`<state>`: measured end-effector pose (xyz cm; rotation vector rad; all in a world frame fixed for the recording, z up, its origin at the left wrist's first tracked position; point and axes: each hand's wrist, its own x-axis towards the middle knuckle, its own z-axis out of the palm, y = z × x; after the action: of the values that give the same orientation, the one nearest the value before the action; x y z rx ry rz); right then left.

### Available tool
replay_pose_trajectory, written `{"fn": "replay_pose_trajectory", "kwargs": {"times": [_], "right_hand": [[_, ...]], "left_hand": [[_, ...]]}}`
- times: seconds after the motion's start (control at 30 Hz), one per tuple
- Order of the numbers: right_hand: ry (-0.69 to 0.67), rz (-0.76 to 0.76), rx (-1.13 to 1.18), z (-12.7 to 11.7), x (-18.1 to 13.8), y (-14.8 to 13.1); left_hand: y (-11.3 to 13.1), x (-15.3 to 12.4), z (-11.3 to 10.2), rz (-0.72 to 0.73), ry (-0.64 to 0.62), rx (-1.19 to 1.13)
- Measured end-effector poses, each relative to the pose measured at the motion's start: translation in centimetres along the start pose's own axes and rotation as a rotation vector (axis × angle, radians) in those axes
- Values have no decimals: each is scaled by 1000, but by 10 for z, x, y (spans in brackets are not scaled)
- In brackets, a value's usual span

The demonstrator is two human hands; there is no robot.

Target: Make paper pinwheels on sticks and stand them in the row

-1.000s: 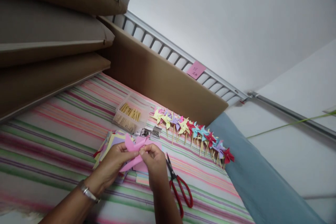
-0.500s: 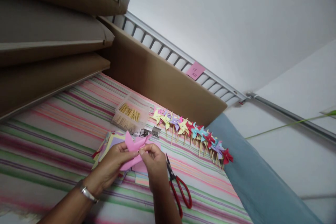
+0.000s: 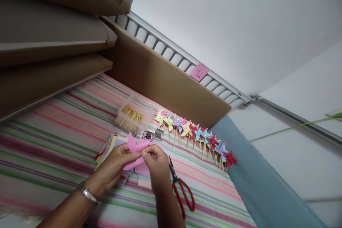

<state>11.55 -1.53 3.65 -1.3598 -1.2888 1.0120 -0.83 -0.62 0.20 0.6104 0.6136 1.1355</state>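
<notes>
- Two hands, left hand (image 3: 113, 165) and right hand (image 3: 156, 162), pinch one pink paper (image 3: 135, 148).
- Red scissors (image 3: 181, 190) lie just right of the paper.
- Many pinwheels (image 3: 195, 133) line up behind the paper.

Soft, even light, brightest on the white wall (image 3: 240, 25) above and right of the red scissors (image 3: 183, 192), without glare. The brown cushions (image 3: 53, 35) far up-left of the scissors lie dim and stretched by the wide lens. The pink paper (image 3: 135, 146) just left of the scissors is sharp. The striped cloth (image 3: 53, 142) smears into blur at the frame edge down-left of them
</notes>
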Motion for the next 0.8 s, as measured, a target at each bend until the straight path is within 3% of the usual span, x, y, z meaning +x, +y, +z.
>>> {"fn": "replay_pose_trajectory", "kwargs": {"times": [0.8], "right_hand": [[19, -77, -134, 1, 1, 0]], "left_hand": [[0, 1, -3, 47, -20, 20]]}}
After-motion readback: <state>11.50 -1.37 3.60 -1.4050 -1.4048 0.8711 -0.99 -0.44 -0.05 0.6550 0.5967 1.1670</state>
